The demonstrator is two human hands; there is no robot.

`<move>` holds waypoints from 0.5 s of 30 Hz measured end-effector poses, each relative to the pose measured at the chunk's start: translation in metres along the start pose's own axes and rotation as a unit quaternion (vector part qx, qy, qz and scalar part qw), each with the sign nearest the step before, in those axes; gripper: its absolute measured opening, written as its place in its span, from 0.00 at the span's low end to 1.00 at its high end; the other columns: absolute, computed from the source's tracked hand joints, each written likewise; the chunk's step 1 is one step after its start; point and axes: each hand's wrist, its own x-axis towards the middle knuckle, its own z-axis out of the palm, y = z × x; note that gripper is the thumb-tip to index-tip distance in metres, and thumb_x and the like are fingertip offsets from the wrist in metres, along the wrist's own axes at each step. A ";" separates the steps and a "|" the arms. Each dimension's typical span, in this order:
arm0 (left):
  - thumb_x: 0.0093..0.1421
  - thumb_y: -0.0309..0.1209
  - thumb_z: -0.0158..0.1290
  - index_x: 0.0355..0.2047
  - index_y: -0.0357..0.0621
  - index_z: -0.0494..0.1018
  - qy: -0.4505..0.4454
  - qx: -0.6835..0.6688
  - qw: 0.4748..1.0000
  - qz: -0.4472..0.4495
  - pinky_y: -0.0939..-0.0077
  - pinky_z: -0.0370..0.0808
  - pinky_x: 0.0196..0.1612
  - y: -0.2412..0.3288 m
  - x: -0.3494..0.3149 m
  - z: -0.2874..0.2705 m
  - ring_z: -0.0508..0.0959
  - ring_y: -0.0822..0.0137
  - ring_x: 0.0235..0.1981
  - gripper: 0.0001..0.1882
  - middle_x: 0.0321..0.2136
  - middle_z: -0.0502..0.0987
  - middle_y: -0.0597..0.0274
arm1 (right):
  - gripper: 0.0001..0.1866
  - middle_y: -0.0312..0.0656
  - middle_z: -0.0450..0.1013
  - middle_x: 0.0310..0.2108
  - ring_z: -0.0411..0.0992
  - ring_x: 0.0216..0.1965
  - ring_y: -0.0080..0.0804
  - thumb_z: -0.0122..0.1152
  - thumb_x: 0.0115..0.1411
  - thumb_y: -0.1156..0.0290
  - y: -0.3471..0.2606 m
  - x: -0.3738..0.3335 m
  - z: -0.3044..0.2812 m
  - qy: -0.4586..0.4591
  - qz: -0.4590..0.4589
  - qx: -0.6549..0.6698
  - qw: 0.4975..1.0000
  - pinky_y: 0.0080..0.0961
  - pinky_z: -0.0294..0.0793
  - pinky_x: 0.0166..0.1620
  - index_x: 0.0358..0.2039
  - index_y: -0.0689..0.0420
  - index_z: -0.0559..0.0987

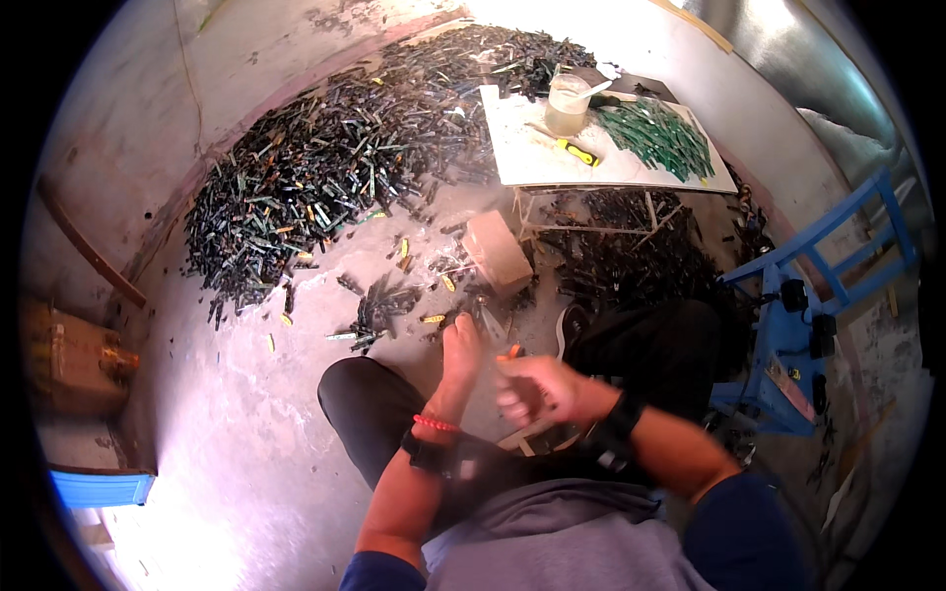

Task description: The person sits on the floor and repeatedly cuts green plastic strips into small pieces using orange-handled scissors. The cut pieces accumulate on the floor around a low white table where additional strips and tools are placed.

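My left hand (pixel 461 350) is raised between my knees, its fingers drawn together and pointing forward; what they hold, if anything, I cannot make out. Close on its right, my right hand (pixel 540 387) is curled into a fist, slightly smeared by motion. A small orange end (pixel 510 352) of a thing shows at its thumb, the rest hidden in the fist. Just ahead of both hands is a grey pointed blade-like piece (pixel 494 321); whether a hand holds it is unclear. Beyond it stands a tan block (pixel 498 252), with small dark and yellow strips scattered around.
A large heap of dark strips (pixel 335 167) covers the floor ahead. On a low white-topped table (pixel 512 148) are a jar (pixel 568 106) of cloudy liquid, a yellow-and-black handled tool (pixel 578 152) and green strips (pixel 660 138). A blue chair frame (pixel 828 266) stands at right.
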 end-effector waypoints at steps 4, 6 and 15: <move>0.64 0.45 0.37 0.24 0.44 0.67 0.022 -0.187 0.976 -0.105 0.75 0.63 0.21 0.055 -0.026 -0.006 0.63 0.74 0.18 0.21 0.18 0.65 0.69 | 0.15 0.27 0.56 0.20 0.57 0.21 0.21 0.46 0.63 0.53 0.034 0.027 0.037 -0.123 -0.128 0.130 0.975 0.20 0.58 0.26 0.26 0.48 0.65; 0.64 0.46 0.38 0.26 0.44 0.69 0.011 -0.175 0.984 -0.041 0.75 0.65 0.22 -0.030 0.007 -0.033 0.64 0.74 0.18 0.21 0.17 0.66 0.69 | 0.14 0.27 0.57 0.19 0.58 0.20 0.21 0.46 0.63 0.55 0.026 0.031 0.041 -0.053 -0.083 0.040 0.994 0.21 0.59 0.26 0.25 0.49 0.65; 0.61 0.39 0.35 0.19 0.28 0.67 -0.019 0.320 0.944 0.082 0.52 0.69 0.31 -0.006 -0.001 -0.006 0.74 0.40 0.25 0.24 0.19 0.70 0.35 | 0.12 0.51 0.72 0.22 0.73 0.28 0.49 0.56 0.50 0.64 -0.042 -0.042 -0.013 0.393 -0.190 -0.841 0.319 0.40 0.72 0.33 0.27 0.61 0.74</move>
